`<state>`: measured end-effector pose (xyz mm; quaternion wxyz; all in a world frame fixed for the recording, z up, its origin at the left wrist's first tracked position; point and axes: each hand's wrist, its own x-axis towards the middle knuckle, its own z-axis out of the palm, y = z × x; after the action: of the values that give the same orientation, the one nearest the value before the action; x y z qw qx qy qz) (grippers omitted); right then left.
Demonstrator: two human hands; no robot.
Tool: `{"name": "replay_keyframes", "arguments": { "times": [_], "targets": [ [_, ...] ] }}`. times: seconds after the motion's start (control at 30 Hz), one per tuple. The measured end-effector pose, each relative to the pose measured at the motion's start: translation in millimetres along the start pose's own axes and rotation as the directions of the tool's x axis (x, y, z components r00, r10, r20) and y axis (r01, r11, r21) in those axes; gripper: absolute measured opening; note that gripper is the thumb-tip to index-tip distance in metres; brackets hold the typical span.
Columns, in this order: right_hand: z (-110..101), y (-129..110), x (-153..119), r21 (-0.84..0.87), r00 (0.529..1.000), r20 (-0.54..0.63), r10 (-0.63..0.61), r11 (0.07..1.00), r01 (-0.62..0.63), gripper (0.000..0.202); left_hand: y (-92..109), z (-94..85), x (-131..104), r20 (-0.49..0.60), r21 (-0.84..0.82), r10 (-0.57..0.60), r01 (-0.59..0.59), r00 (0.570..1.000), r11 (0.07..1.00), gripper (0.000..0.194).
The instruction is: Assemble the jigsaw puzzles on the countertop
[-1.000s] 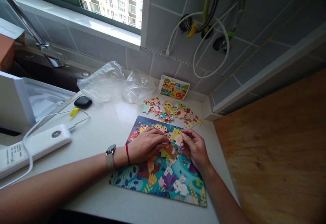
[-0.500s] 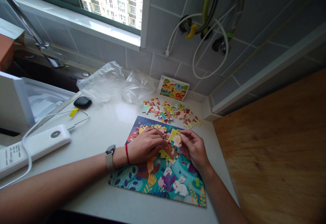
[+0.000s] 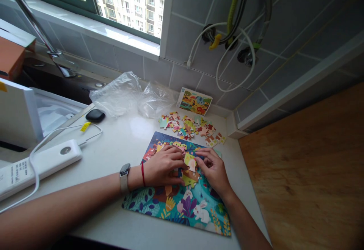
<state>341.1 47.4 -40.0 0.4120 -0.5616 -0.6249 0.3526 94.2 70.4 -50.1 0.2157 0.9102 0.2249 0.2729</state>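
Observation:
A colourful puzzle board point(image 3: 199, 208) with rabbits and plants lies on the white counter, with joined pieces on its upper part. My left hand point(image 3: 166, 164) rests over these pieces, palm down, fingers spread. A yellow-green piece point(image 3: 190, 161) sits between the hands. My right hand point(image 3: 212, 166) is at its right side, thumb and index finger closed at the piece's edge. Loose puzzle pieces point(image 3: 186, 125) are heaped behind the board. What lies under my left palm is hidden.
A picture card point(image 3: 195, 101) leans against the tiled wall. Crumpled plastic bags point(image 3: 127, 96) lie behind to the left. At the left are a black oval object point(image 3: 95, 115), a white power strip point(image 3: 42, 166) with a cable, and a sink with a faucet point(image 3: 61, 62).
My right hand has moved slightly left with the yellow-green piece, which now lies lower over the joined pieces. The camera view has shifted a little.

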Motion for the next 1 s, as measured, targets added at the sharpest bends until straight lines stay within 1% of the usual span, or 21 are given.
{"name": "replay_keyframes", "arguments": {
  "times": [0.1, 0.17, 0.23, 0.3, 0.33, 0.37, 0.4, 0.43, 0.47, 0.53, 0.6, 0.7, 0.73, 0.8, 0.83, 0.9, 0.97, 1.0],
  "targets": [
    [-5, 0, 0, -0.093, 0.993, -0.054, -0.104, 0.991, 0.098, 0.019, -1, 2.7, 0, -0.038, 0.018, 0.002, -0.001, 0.999, 1.000, 0.032],
    [-10, 0, 9, -0.116, 0.985, -0.083, -0.154, 0.983, 0.144, 0.020, 0, 3.3, 0, -0.065, 0.016, 0.009, -0.008, 0.998, 1.000, 0.024],
    [-17, 1, 29, -0.138, 0.976, -0.108, -0.192, 0.975, 0.176, 0.022, 1, 3.1, 1, -0.085, 0.012, 0.017, -0.016, 0.996, 1.000, 0.017],
    [-24, -1, 63, -0.158, 0.973, -0.121, -0.199, 0.971, 0.179, 0.025, 3, 2.4, 1, -0.098, 0.011, 0.027, -0.026, 0.995, 1.000, 0.014],
    [-27, -2, 84, -0.171, 0.971, -0.148, -0.189, 0.972, 0.163, 0.027, 3, 1.8, 1, -0.105, 0.011, 0.030, -0.029, 0.994, 1.000, 0.016],
    [-29, -3, 106, -0.168, 0.971, -0.185, -0.149, 0.979, 0.118, 0.029, 3, 1.1, 1, -0.115, 0.011, 0.026, -0.025, 0.993, 1.000, 0.018],
    [-30, -3, 129, -0.133, 0.970, -0.234, -0.069, 0.990, 0.038, 0.033, 3, 0.2, 1, -0.134, 0.008, 0.011, -0.010, 0.991, 1.000, 0.020],
    [-31, -3, 150, -0.082, 0.958, -0.285, 0.036, 0.995, -0.062, 0.036, 3, -0.8, 1, -0.166, 0.004, -0.018, 0.019, 0.986, 1.000, 0.022],
    [-31, -2, 170, -0.063, 0.949, -0.302, 0.089, 0.992, -0.113, 0.040, 2, -1.8, 0, -0.210, -0.002, -0.063, 0.064, 0.976, 0.998, 0.024],
    [-28, 3, 202, -0.035, 0.934, -0.320, 0.161, 0.983, -0.182, 0.046, 1, -3.6, 0, -0.306, -0.034, -0.165, 0.163, 0.937, 0.986, 0.026],
    [-24, 9, 222, -0.001, 0.915, -0.332, 0.231, 0.970, -0.245, 0.050, 0, -4.7, 0, -0.362, -0.085, -0.241, 0.226, 0.900, 0.970, 0.028],
    [-19, 16, 234, 0.036, 0.895, -0.338, 0.290, 0.955, -0.296, 0.044, -2, -4.9, 0, -0.389, -0.172, -0.308, 0.260, 0.868, 0.950, 0.030],
    [-19, 17, 236, 0.045, 0.893, -0.337, 0.298, 0.952, -0.301, 0.040, -4, -4.9, 1, -0.404, -0.213, -0.338, 0.271, 0.850, 0.939, 0.030],
    [-20, 18, 236, 0.062, 0.893, -0.332, 0.304, 0.952, -0.301, 0.033, -8, -5.4, 2, -0.438, -0.346, -0.425, 0.288, 0.792, 0.893, 0.029],
    [-22, 18, 235, 0.071, 0.894, -0.328, 0.304, 0.952, -0.298, 0.031, -11, -5.9, 4, -0.445, -0.437, -0.483, 0.288, 0.754, 0.852, 0.029],
    [-24, 16, 232, 0.092, 0.902, -0.307, 0.304, 0.953, -0.290, 0.030, -19, -7.2, 7, -0.440, -0.620, -0.605, 0.262, 0.663, 0.739, 0.029],
    [-25, 13, 228, 0.116, 0.913, -0.272, 0.305, 0.952, -0.284, 0.031, -26, -8.6, 9, -0.424, -0.750, -0.703, 0.213, 0.571, 0.626, 0.031],
    [-24, 11, 226, 0.128, 0.918, -0.253, 0.305, 0.951, -0.281, 0.031, -29, -9.1, 10, -0.418, -0.790, -0.734, 0.185, 0.535, 0.584, 0.033]
  ]
}}
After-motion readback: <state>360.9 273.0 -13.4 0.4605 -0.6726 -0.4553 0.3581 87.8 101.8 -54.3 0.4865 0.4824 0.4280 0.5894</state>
